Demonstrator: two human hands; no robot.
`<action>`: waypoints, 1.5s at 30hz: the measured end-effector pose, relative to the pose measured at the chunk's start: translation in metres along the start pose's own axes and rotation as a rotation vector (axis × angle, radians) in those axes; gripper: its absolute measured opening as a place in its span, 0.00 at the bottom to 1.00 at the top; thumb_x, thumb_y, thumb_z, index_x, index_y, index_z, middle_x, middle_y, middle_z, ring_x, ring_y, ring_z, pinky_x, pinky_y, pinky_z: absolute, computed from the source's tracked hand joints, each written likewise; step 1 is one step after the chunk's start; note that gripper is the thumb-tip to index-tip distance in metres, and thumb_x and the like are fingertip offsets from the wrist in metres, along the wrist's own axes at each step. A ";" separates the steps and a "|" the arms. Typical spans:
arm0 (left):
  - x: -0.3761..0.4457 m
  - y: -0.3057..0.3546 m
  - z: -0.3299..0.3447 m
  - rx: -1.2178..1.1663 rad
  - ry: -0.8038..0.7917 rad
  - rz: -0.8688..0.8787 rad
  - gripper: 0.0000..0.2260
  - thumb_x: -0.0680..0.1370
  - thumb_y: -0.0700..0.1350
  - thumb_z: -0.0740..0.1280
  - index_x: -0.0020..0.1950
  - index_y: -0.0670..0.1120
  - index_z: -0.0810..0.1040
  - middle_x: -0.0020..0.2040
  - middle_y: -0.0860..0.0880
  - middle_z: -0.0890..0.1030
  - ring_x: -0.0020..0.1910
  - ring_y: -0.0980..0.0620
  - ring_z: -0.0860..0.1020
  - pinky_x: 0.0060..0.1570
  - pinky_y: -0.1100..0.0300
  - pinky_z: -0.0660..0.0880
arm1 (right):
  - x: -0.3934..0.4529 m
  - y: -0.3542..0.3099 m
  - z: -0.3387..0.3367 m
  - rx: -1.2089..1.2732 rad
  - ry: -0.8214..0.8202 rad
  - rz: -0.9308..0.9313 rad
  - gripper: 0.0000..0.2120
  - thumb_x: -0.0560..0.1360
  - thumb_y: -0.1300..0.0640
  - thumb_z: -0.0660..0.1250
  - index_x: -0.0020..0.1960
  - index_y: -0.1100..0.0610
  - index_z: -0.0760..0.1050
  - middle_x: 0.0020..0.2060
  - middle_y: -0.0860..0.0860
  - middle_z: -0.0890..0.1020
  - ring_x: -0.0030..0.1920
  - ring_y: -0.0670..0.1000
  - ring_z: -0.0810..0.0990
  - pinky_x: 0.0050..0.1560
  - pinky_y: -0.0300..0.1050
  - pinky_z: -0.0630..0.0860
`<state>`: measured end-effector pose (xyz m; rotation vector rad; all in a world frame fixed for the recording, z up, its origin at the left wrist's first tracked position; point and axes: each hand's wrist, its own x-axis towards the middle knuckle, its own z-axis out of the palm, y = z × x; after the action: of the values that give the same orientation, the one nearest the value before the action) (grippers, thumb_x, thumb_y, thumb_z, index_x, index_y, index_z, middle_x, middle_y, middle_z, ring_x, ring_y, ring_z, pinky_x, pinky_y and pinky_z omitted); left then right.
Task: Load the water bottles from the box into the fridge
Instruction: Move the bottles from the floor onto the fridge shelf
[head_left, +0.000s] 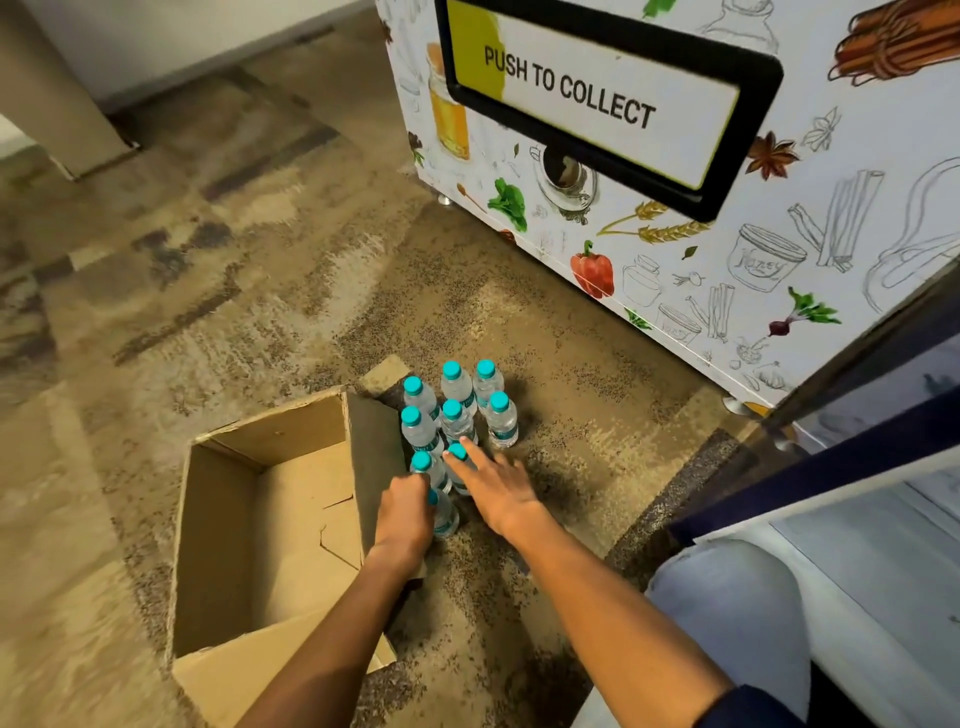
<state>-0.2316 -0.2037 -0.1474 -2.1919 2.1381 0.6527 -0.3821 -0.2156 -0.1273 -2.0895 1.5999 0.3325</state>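
Several small clear water bottles (457, 410) with teal caps stand upright on the carpet, right of an open cardboard box (218, 519) whose inside shows no bottles. My left hand (405, 514) is closed around the top of the nearest bottle (445, 517), next to the box's right flap. My right hand (496, 491) hovers with fingers spread over another bottle (458, 454), fingertips at its cap. The fridge's open door (831, 467), dark-framed with glass, juts in at the right.
A white vending machine (675, 249) with food drawings and a "PUSH TO COLLECT" flap stands behind the bottles. My knee (727, 613) in light trousers is at lower right. Patterned carpet (234, 260) stretches to the left, with a wall at the far left.
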 end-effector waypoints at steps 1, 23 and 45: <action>0.000 0.000 0.000 -0.009 0.002 -0.005 0.07 0.76 0.38 0.68 0.54 0.45 0.79 0.51 0.44 0.80 0.48 0.47 0.79 0.48 0.51 0.80 | 0.000 0.000 0.000 0.019 0.017 0.006 0.41 0.76 0.70 0.64 0.79 0.45 0.49 0.79 0.52 0.49 0.73 0.65 0.61 0.72 0.64 0.62; -0.001 0.012 -0.007 0.050 0.008 -0.040 0.08 0.78 0.38 0.64 0.57 0.39 0.76 0.54 0.39 0.78 0.51 0.40 0.79 0.49 0.50 0.77 | -0.043 0.022 0.022 0.390 0.124 0.207 0.24 0.77 0.71 0.61 0.71 0.58 0.64 0.73 0.60 0.59 0.65 0.62 0.73 0.65 0.53 0.72; -0.032 0.042 -0.032 0.274 -0.167 0.088 0.13 0.75 0.40 0.67 0.59 0.43 0.75 0.57 0.42 0.77 0.55 0.45 0.78 0.49 0.55 0.77 | -0.145 0.065 -0.065 0.556 0.389 0.202 0.16 0.71 0.60 0.74 0.58 0.55 0.80 0.58 0.54 0.75 0.59 0.53 0.75 0.61 0.48 0.74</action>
<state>-0.2617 -0.1853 -0.0969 -1.8471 2.1054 0.4911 -0.4915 -0.1403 -0.0187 -1.6267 1.8571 -0.4407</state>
